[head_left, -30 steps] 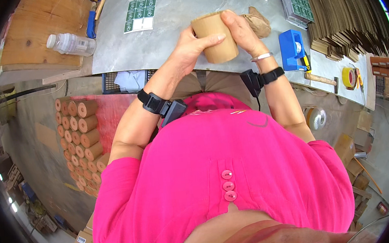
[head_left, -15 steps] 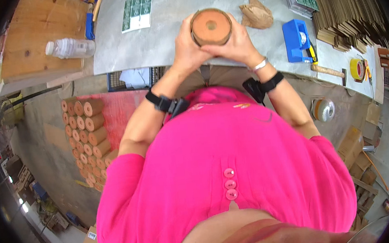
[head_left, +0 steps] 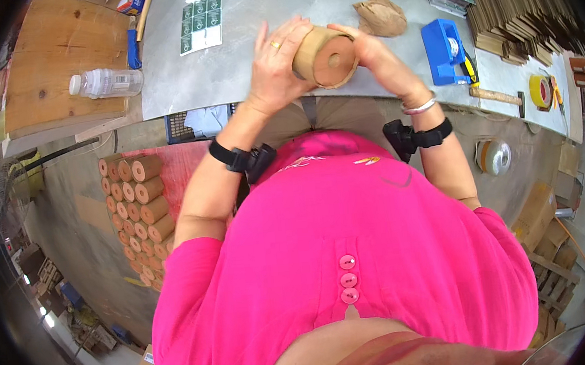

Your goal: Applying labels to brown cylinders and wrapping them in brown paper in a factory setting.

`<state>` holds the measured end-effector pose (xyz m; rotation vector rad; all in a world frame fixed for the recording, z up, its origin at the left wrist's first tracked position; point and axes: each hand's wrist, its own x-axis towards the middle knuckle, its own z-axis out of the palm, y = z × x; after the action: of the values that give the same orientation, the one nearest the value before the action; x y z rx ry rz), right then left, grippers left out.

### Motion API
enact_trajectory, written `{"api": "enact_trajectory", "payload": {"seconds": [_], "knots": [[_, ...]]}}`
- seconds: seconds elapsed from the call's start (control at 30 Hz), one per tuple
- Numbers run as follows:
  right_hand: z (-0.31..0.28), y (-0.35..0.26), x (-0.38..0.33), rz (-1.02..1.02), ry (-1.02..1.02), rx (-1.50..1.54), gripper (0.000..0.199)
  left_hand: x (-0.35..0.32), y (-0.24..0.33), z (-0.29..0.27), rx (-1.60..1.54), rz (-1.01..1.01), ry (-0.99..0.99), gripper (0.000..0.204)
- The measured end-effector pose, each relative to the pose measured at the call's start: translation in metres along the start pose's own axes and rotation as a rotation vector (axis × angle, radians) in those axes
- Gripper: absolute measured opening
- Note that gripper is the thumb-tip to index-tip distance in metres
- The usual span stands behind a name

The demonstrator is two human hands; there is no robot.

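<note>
I hold a short brown cardboard tube (head_left: pixel 325 56) with a round end cap facing me, above the front edge of the grey table (head_left: pixel 257 19). My left hand (head_left: pixel 275 62) grips its left side with fingers spread upward, a ring on one finger. My right hand (head_left: pixel 372 54) holds its right side. The tube is tilted, its capped end toward me and to the right. Both wrists wear black bands.
A crumpled brown paper wad (head_left: pixel 380 15), a blue tape dispenser (head_left: pixel 444 47), a sheet of green labels (head_left: pixel 200 22), a plastic bottle (head_left: pixel 104 83), a yellow tape roll (head_left: pixel 540 91) and stacked cardboard sheets (head_left: pixel 521 9) lie around. Several finished tubes (head_left: pixel 138 210) are stacked on the floor at left.
The tube has turned from upright to capped end facing me, then tilted to the right. My left hand has shifted with its fingers now raised along the tube's side.
</note>
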<state>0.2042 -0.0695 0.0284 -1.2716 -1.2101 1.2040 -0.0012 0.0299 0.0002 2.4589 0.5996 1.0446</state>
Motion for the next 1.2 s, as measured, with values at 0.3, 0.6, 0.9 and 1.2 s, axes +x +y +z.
{"api": "enact_trajectory", "payload": {"seconds": [0.3,0.6,0.9,1.2], "knots": [[0.004,-0.006,-0.018,-0.024,-0.003,0.065,0.06,0.042,0.001,-0.026,0.379,0.617,-0.123,0.056],[0.009,0.007,-0.032,-0.221,0.389,0.001,0.08,0.042,0.05,-0.01,-0.779,-0.54,-0.044,0.068],[-0.038,-0.004,-0.093,-0.268,0.83,-0.556,0.059,0.08,0.078,0.043,-1.138,-0.716,-0.355,0.066],[-0.121,0.05,-0.113,0.113,1.026,-0.378,0.039,0.156,0.083,0.118,-1.165,-0.594,-0.723,0.073]]}}
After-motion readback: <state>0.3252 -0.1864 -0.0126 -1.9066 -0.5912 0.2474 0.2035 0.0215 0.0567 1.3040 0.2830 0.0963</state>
